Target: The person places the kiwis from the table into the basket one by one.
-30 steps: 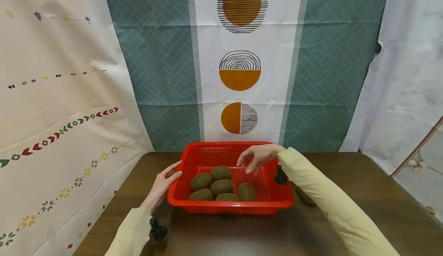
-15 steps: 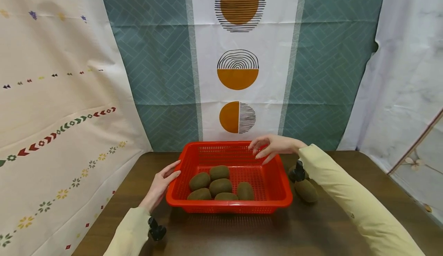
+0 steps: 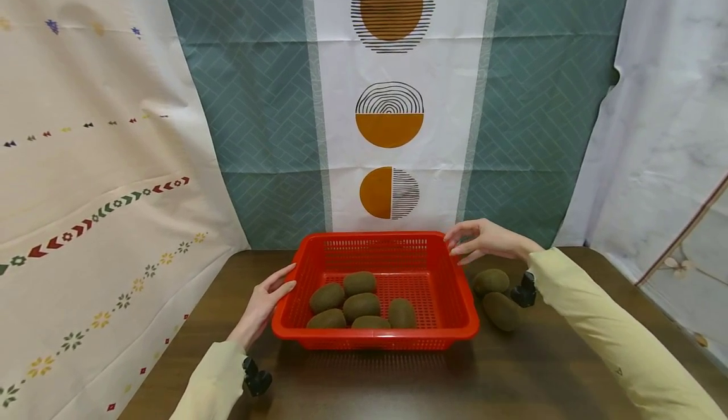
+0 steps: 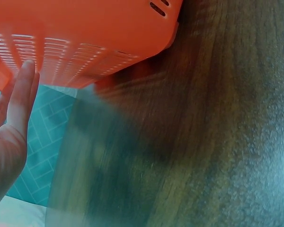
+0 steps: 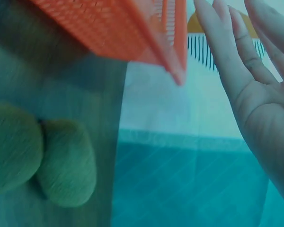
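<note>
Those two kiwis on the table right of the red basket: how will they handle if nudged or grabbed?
The two kiwis are egg-shaped, so a nudge would probably roll or wobble them across the smooth wooden table. The fuzzy matte skin suggests a non-slip grip. Probably firm but bruisable, so the open right hand hovering above them likely needs only light pressure.

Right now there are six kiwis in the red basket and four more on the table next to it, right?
Not quite. The red basket does hold six kiwis, but the head view shows only two kiwis on the table beside it, not four.
</note>
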A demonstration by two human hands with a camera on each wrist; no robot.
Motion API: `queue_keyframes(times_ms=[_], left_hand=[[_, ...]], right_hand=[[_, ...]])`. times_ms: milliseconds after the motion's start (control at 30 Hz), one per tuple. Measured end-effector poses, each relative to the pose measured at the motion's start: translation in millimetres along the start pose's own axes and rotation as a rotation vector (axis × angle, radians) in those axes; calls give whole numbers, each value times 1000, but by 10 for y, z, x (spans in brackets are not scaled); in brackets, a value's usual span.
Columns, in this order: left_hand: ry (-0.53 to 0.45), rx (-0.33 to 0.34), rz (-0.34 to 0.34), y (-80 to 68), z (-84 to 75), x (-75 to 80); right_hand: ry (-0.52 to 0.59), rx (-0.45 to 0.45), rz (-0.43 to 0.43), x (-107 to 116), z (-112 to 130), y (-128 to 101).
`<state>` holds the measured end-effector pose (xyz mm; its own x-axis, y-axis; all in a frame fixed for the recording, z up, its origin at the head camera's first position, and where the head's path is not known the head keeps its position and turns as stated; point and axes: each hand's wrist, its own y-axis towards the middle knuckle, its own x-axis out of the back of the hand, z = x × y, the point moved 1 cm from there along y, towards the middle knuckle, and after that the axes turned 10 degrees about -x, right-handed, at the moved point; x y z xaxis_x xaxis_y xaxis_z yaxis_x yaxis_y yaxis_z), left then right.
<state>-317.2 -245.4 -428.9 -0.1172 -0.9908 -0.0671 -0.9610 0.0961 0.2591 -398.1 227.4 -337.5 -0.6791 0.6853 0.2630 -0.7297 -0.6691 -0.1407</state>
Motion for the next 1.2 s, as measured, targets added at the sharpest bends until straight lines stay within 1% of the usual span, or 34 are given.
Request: queue_keyframes(times_ms=[67, 233, 300, 433, 500, 633, 733, 867, 1000, 1200], left_hand=[[-2, 5, 3, 6, 7, 3], [-8, 4, 16, -25, -78, -45], [-6, 10, 17, -41, -116, -69], [3, 24, 15, -51, -149, -90], [4, 27, 15, -45, -151, -90], [-1, 19, 19, -32, -151, -86], [-3, 14, 19, -31, -146, -84], [-5, 16, 14, -42, -138, -81], [-6, 23, 11, -51, -142, -76], [2, 29, 12, -57, -155, -75]], right_hand=[[5, 17, -42, 56, -72, -75], [4, 77, -184, 169, -251, -261], [7, 91, -225, 200, -336, -332], [13, 105, -280, 246, -512, -447], [-13, 107, -319, 259, -583, -494], [-108, 96, -418, 284, -693, -562], [-168, 86, -475, 307, -782, -587], [-227, 73, -520, 328, -928, -602], [-274, 31, -547, 319, -1048, -599], [-289, -5, -540, 301, -1177, -595]])
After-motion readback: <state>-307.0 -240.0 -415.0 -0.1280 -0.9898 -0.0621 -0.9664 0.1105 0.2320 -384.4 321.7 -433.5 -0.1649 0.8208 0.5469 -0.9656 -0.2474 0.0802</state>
